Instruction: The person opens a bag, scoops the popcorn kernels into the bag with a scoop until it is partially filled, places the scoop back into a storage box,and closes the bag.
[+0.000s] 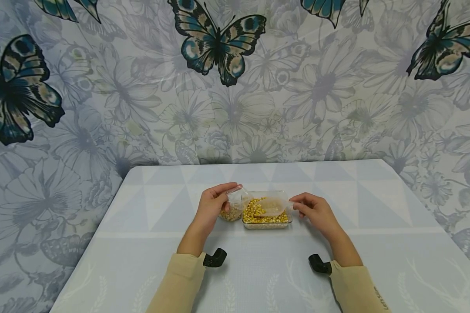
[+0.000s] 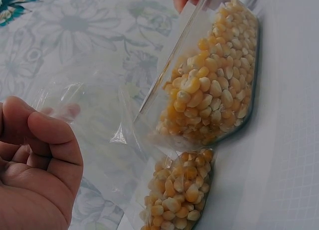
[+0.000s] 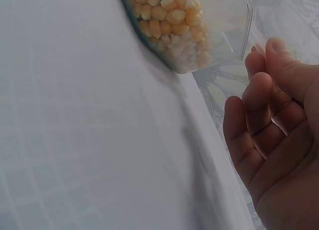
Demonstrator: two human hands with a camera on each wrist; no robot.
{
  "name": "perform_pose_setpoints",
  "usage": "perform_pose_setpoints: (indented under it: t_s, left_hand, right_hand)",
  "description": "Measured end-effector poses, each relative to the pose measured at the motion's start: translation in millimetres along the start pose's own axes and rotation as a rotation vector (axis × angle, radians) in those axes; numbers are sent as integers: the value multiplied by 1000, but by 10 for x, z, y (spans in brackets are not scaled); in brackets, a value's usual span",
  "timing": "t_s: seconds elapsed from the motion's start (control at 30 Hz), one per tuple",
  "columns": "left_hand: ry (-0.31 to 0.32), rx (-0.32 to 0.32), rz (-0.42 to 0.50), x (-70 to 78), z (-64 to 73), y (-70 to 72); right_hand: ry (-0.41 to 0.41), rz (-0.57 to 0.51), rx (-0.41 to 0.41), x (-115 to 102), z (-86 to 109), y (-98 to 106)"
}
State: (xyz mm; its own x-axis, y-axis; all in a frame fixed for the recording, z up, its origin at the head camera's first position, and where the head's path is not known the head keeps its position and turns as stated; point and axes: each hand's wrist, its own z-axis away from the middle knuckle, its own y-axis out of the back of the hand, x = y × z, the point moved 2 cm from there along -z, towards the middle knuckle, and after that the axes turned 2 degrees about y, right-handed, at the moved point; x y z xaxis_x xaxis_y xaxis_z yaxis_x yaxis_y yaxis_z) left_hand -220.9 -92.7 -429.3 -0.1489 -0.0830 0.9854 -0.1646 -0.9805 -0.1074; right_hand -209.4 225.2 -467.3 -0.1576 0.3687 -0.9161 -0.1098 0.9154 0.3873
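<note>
A clear glass container [image 1: 267,225] filled with yellow corn kernels [image 1: 252,210] sits on the table between the two hands. Lying over its kernels is a translucent plastic scoop [image 1: 273,206], whose handle my right hand [image 1: 317,212] pinches between thumb and fingers at the container's right side. My left hand [image 1: 208,208] pinches the upper edge of a clear plastic bag [image 2: 107,140] on the left. The bag's mouth opens toward the container, and more corn kernels [image 2: 177,192] fill its bottom, right beside the glass wall.
Everything stands on a white table [image 1: 258,269] with a pale triangle pattern. Behind it hangs a floral curtain [image 1: 235,121] with printed butterflies. Black wrist mounts [image 1: 215,258] stick out from both sleeves above the tabletop.
</note>
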Motion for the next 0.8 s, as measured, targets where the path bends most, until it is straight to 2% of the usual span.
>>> perform_pose_setpoints:
  t_s: [0.8]
  left_hand:
    - [-1,12,8,-5,-4,4]
  right_hand:
    - [-7,-46,25,5,-8,43]
